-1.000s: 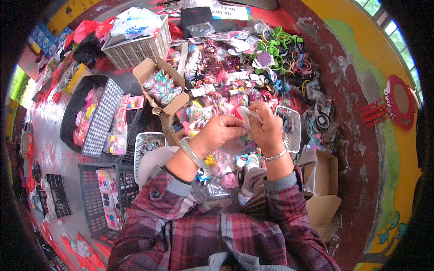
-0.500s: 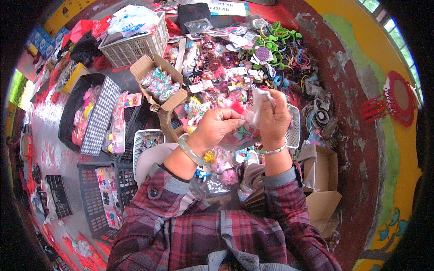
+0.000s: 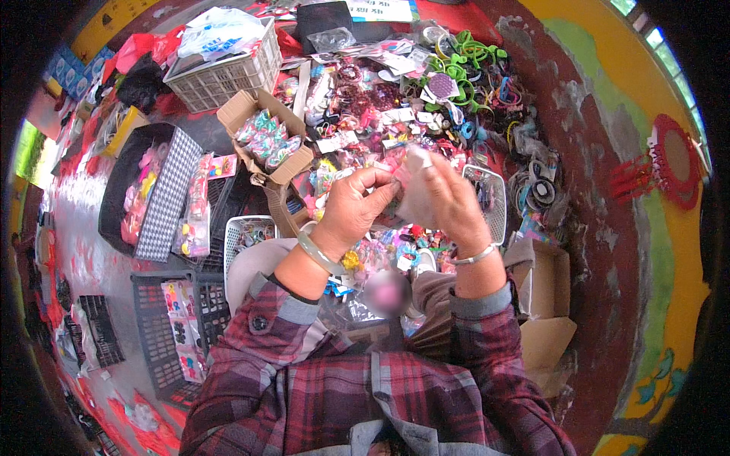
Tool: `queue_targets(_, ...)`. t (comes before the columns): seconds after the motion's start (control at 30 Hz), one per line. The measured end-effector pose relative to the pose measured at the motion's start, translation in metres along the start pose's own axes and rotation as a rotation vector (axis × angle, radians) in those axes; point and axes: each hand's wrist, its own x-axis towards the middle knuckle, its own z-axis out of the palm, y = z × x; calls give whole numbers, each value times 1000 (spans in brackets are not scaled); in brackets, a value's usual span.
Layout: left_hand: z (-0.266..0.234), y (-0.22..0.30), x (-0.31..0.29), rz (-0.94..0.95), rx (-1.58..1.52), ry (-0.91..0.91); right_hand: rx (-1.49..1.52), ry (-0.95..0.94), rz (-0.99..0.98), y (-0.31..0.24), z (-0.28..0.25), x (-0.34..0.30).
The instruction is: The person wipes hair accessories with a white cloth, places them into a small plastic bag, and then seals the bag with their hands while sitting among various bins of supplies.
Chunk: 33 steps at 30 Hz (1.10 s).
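A thin, clear plastic bag (image 3: 417, 199) hangs between my two hands above the pile. My right hand (image 3: 456, 209) is closed on it, the bunched whitish top sticking up past the fingers. To its left, my left hand (image 3: 346, 213) pinches thumb and forefinger together at the bag's near side. A bit of pink shows at those fingertips, too small to name. Below and beyond the hands lies a dense heap of hair accessories (image 3: 380, 125), many in small clear packets. Green headbands (image 3: 468, 64) are bunched at its far right.
An open cardboard box (image 3: 270, 140) of packets stands left of the heap. White plastic baskets (image 3: 487, 199) flank my knees. A checked box (image 3: 163, 197), a dark crate (image 3: 163, 334) and a large pale crate (image 3: 228, 80) stand left. Empty-looking cardboard (image 3: 547, 289) sits right.
My right hand has moved down and left, its fingers tilting leftward with the bag. The left hand has shifted slightly left and up, still pinched.
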Motion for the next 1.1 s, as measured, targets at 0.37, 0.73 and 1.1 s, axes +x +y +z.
queue_targets(0.37, 4, -3, -1, -25, -36, -20, -454, 47, -80, 3, 10, 1)
queue_targets(0.73, 0, -15, 2, 64, -15, 43, 279, 342, 270, -5, -21, 7)
queue_targets(1.1, 1, -16, 3, 160, 111, 74, 196, 361, 234, -12, -22, 9)
